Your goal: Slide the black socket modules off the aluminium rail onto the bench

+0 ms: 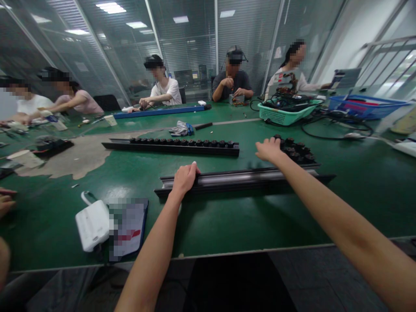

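Note:
My left hand [185, 178] lies on a long black-and-silver metal rail [240, 179], its fingers bent over the rail's far edge. My right hand [268, 149] reaches past the rail, palm down and fingers apart, touching a cluster of round black knobs [297, 151] at the right. Behind my left hand, a black bar [172, 148] lies on the green table, with a row of similar knobs along it. The rail's underside is hidden.
A white plastic box [92, 223] and a blurred card [128, 227] sit near the table's front edge. Farther off are a teal basket [286, 116] of cables, a blue basket [365, 107], and a long blue bar [159, 111]. Several co-workers [232, 76] sit across the table.

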Action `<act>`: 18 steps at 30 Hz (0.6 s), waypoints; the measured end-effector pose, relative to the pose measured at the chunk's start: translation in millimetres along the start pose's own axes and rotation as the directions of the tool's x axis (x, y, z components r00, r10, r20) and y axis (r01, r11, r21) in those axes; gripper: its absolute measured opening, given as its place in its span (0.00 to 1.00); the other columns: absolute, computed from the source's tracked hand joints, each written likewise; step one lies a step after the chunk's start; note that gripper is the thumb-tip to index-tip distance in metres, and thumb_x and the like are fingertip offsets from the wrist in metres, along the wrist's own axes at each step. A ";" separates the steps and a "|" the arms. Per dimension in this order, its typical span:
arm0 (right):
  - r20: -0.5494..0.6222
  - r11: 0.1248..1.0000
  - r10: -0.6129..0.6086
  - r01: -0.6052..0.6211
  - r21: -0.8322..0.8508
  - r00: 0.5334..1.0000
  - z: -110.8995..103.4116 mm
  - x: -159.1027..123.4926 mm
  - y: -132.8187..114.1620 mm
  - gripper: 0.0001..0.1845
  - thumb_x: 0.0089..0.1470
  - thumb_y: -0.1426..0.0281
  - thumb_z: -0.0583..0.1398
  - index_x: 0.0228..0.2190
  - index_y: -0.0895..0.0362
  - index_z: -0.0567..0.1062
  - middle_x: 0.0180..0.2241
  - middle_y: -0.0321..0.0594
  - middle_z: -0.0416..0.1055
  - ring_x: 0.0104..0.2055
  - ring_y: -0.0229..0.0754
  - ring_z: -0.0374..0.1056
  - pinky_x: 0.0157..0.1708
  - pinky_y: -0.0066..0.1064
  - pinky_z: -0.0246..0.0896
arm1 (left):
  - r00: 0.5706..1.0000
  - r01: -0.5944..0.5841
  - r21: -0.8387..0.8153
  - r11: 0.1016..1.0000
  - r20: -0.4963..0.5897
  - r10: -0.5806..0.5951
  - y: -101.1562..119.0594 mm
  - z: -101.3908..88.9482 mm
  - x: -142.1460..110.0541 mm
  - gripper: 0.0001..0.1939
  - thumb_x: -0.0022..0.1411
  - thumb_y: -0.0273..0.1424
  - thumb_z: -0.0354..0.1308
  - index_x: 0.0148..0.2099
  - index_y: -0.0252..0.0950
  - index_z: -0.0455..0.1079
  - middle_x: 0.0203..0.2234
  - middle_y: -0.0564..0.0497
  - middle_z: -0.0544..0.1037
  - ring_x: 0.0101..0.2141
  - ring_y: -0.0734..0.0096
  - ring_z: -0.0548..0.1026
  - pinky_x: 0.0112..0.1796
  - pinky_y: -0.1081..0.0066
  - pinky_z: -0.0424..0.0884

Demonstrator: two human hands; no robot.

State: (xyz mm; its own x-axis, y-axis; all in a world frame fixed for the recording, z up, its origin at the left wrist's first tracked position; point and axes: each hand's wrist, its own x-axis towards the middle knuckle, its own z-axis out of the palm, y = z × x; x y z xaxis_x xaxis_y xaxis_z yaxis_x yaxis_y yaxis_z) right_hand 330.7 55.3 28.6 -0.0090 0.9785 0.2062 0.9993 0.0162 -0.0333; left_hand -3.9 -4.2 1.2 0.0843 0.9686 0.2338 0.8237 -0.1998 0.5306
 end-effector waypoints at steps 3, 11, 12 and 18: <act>0.080 0.970 -0.238 0.233 0.070 0.968 -6.9 -22.2 -49.0 0.20 0.61 0.57 0.58 0.51 0.53 0.76 0.51 0.55 0.70 0.55 0.61 0.61 0.51 0.50 0.49 | 1.000 0.000 -0.046 0.999 -0.021 -0.001 -2.1 1.3 -0.3 0.36 0.73 0.45 0.31 0.30 0.40 0.78 0.32 0.45 0.83 0.37 0.61 0.78 0.44 0.66 0.69; -0.117 0.658 -0.653 0.638 0.400 0.748 15.7 -81.0 -167.5 0.22 0.63 0.57 0.58 0.53 0.57 0.70 0.49 0.51 0.71 0.53 0.51 0.64 0.53 0.43 0.53 | 0.997 -0.007 -0.199 0.980 -0.073 -0.007 -9.6 0.5 3.8 0.37 0.73 0.43 0.28 0.31 0.38 0.77 0.30 0.46 0.82 0.34 0.63 0.78 0.41 0.67 0.71; -0.135 0.666 -0.633 0.625 0.407 0.762 20.0 -83.6 -174.4 0.23 0.63 0.56 0.58 0.53 0.58 0.70 0.49 0.51 0.70 0.53 0.51 0.63 0.53 0.43 0.54 | 0.996 -0.002 -0.185 0.983 -0.084 -0.013 -10.7 0.5 4.4 0.36 0.73 0.43 0.28 0.31 0.38 0.77 0.30 0.45 0.82 0.34 0.63 0.78 0.41 0.67 0.70; -0.139 0.785 -0.455 0.470 0.404 0.880 32.6 -91.1 -193.0 0.29 0.64 0.50 0.53 0.57 0.55 0.69 0.47 0.51 0.68 0.49 0.53 0.63 0.49 0.44 0.58 | 0.996 -0.020 -0.072 0.997 -0.086 0.014 -11.5 0.2 2.6 0.35 0.73 0.42 0.29 0.34 0.38 0.78 0.32 0.44 0.82 0.36 0.60 0.78 0.42 0.65 0.69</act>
State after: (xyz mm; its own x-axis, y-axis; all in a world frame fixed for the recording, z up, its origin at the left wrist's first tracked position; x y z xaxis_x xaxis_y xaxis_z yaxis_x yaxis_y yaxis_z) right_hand 137.4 -30.3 -15.7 -0.4576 0.8247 0.3323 0.7657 0.5555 -0.3241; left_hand -13.1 0.6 -4.4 0.0470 0.9495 0.3101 0.7797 -0.2290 0.5828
